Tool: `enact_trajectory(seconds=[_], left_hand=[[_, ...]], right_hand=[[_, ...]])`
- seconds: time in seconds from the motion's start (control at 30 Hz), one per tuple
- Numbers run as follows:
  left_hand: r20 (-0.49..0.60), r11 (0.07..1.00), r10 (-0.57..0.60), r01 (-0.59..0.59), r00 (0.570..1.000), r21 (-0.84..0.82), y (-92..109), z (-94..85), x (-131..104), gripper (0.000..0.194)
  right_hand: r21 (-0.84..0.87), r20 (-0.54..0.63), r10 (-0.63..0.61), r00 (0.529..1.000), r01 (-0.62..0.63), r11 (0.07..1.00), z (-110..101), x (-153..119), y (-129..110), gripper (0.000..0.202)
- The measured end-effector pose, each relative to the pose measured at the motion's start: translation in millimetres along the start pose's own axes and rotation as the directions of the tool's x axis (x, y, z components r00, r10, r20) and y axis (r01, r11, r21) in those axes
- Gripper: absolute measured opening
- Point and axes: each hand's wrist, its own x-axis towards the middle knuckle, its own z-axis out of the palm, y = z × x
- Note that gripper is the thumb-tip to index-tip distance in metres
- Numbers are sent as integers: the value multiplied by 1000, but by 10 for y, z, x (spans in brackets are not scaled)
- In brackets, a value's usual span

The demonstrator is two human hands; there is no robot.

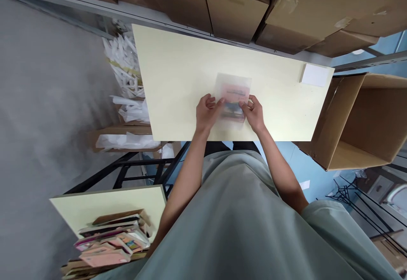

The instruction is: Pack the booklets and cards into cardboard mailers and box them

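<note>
A pink flat item with a blue picture [233,109], its kind unclear through blur, lies inside a translucent plastic sleeve [233,78] over the cream table [178,68]. The sleeve's upper part reaches past the pink item. My left hand [208,111] is at the left edge, fingers curled and thumb laid over the sleeve. On the opposite edge, my right hand [253,113] pinches the sleeve and item between thumb and bent fingers. Motion smears the print, so it cannot be read.
A white stack of cards or paper [314,75] sits at the table's right end. Cardboard boxes [235,15] line the shelf behind. An open carton [365,123] stands right. White plastic bags [127,65] hang left. Booklets and packs [111,239] pile on a lower-left board.
</note>
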Motion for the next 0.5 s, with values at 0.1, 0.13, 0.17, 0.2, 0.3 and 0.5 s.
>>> enact_trajectory(seconds=[0.1, 0.13, 0.17, 0.2, 0.3, 0.5], left_hand=[[154, 984, -60, 85, 986, -158, 40, -18, -50, 46], [150, 983, -32, 58, 988, -172, 62, -14, -77, 43], [125, 987, 21, 0, 992, -161, 93, -8, -110, 40], [97, 988, 97, -85, 991, -127, 133, -2, -150, 35], [99, 921, 381, -387, 919, 45, 301, 1, -291, 25], [276, 600, 654, -705, 705, 378, 622, -12, -410, 28]], right_hand=[[53, 9, -20, 1000, 19, 998, -95, -61, 27, 62], [40, 2, -25, 1000, 25, 999, -131, -81, 34, 63], [-2, -16, -40, 999, 40, 999, -171, -105, 27, 64], [-78, -44, -72, 996, 69, 995, -215, -133, 0, 65], [-445, -50, -290, 956, 238, 863, -352, -225, -229, 70], [-708, 351, -537, 767, 593, 384, -476, -167, -730, 44]])
